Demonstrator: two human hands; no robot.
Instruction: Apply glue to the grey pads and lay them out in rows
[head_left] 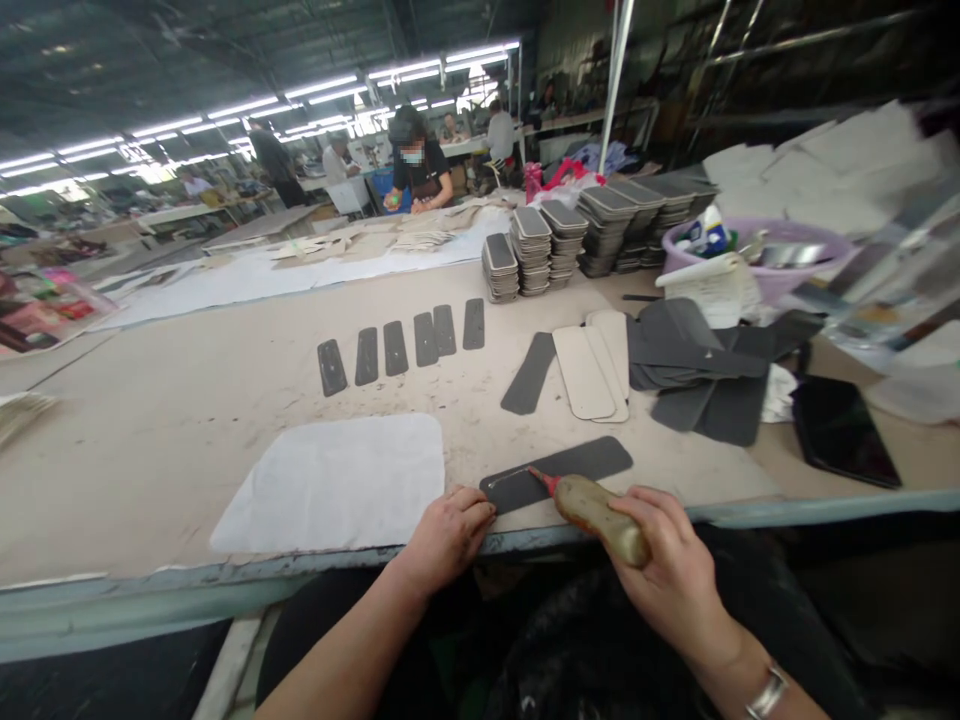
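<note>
Squeeze bottle (592, 507), one: my right hand (679, 570) is grasping its rear, probably soft, squeezable, best held round the body. Dark strip (600, 460), one: lying on the table (187, 420), seemingly thin, bendable; my left hand (448, 530) is touching its end, pinching or not, I cannot tell.

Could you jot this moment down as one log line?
left hand: on near end of dark strip | right hand: holding glue-like bottle, red tip at strip | pale line: on strip | white sheet: flat, left of strip
</note>
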